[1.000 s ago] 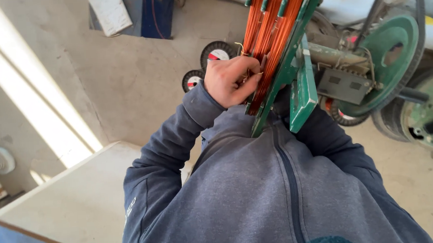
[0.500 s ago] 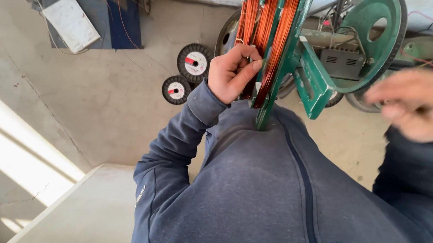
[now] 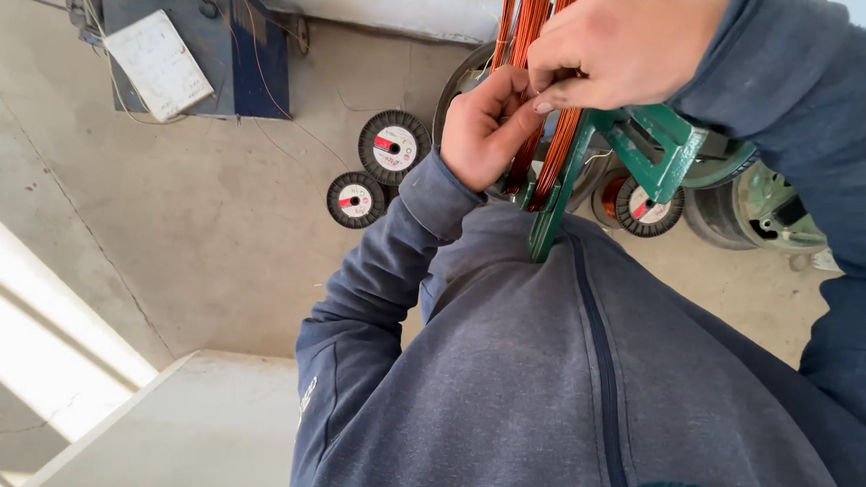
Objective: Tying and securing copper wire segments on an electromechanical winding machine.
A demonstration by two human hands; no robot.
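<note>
Bundles of orange copper wire (image 3: 548, 156) run along a green metal winding frame (image 3: 647, 145) that leans against my chest. My left hand (image 3: 481, 130) is closed around the wire bundle on the frame's left side. My right hand (image 3: 621, 36) has come in from the upper right and pinches the wire just above the left hand, fingertips together on the strands. Both arms wear a blue-grey zipped jacket (image 3: 522, 388).
Two black wire spools (image 3: 392, 146) (image 3: 355, 200) stand on the concrete floor to the left of the frame, another spool (image 3: 644, 208) sits behind it. A blue metal cabinet with a white sheet (image 3: 156, 62) is at the upper left. A pale tabletop (image 3: 156, 461) lies at lower left.
My right hand has risen from the right side to the wire beside my left hand. The view has tilted, and the frame's green wheel has left the picture.
</note>
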